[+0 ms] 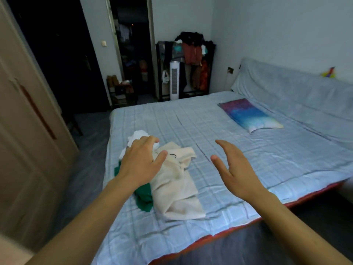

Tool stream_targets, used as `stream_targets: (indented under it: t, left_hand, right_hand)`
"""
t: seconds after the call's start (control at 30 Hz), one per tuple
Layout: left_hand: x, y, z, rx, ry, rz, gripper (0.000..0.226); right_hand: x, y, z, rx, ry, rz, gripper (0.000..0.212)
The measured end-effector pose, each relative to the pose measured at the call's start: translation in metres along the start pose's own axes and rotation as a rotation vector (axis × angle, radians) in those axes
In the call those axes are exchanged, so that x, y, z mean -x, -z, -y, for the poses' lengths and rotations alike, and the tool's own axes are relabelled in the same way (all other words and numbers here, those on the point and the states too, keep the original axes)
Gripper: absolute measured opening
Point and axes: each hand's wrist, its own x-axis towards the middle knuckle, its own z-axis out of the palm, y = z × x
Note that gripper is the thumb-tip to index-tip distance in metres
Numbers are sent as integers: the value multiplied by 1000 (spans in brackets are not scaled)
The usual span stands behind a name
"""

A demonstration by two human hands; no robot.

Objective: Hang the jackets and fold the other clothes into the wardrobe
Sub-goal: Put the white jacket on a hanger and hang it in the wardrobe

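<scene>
A small heap of clothes lies near the left edge of the bed [248, 165]: a cream garment [177, 190] on top, a green one [144, 197] beneath it and a white one [138, 135] behind. My left hand [141, 161] hovers over the heap with fingers spread and relaxed, holding nothing. My right hand [233, 167] is stretched out above the bare checked sheet to the right of the heap, fingers straight, empty. The wardrobe door [32, 131], beige with a long brown handle, fills the left side.
A colourful pillow [250, 115] lies on the bed's far right by the covered headboard. Beyond the bed stand a white tower fan [174, 81] and a black rack [191, 64] piled with clothes. A dark doorway [133, 54] opens at the back. Grey floor separates bed and wardrobe.
</scene>
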Motion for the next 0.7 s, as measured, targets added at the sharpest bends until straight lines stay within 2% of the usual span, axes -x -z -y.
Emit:
stream_targets:
  t: [0.2, 0.43, 0.57, 0.7]
  left_hand:
    - [-63, -29, 33, 31, -39, 55, 40]
    - [-121, -55, 99, 30, 0, 152, 38]
    - [-140, -79, 113, 30, 10, 230, 38]
    - [-166, -107, 120, -4, 17, 292, 39]
  right_hand:
    - [-53, -35, -15, 41, -28, 30, 71]
    - [-123, -94, -19, 36, -54, 107, 67]
    - [-145, -123, -39, 8, -96, 164, 60]
    - [-173, -144, -74, -50, -152, 187, 66]
